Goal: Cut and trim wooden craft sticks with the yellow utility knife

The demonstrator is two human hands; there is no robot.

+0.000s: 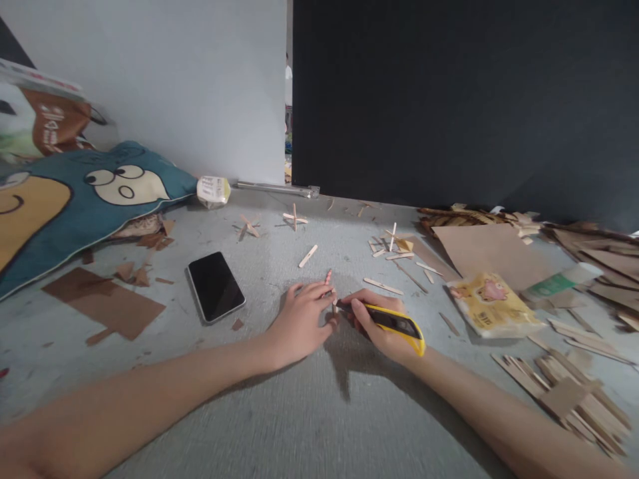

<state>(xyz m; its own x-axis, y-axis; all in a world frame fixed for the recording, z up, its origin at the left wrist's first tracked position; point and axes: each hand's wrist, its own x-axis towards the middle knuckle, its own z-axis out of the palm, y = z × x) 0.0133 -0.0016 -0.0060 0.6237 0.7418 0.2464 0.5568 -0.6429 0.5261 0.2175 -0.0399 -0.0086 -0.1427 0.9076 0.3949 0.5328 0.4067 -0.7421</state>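
My right hand (382,319) grips a yellow and black utility knife (394,321), its blade end pointing left toward my left hand's fingertips. My left hand (301,324) lies low over the table, fingers bent and pressing a small thin wooden stick (334,309) beside the blade. A reddish tip (328,276) sticks out beyond those fingers; whether it belongs to the same stick I cannot tell. Past my hands lie one short craft stick (308,256) and a longer craft stick (383,286). Farther back stand small crossed-stick pieces, one of them pale wood (295,217).
A phone (215,287) and brown cardboard (107,301) lie left, near a blue cushion (124,189). Rightward are a yellow packet (492,305), a green-and-white tube (562,282), a stick bundle (574,396) and cardboard sheets (489,249). A dark panel (464,100) stands behind.
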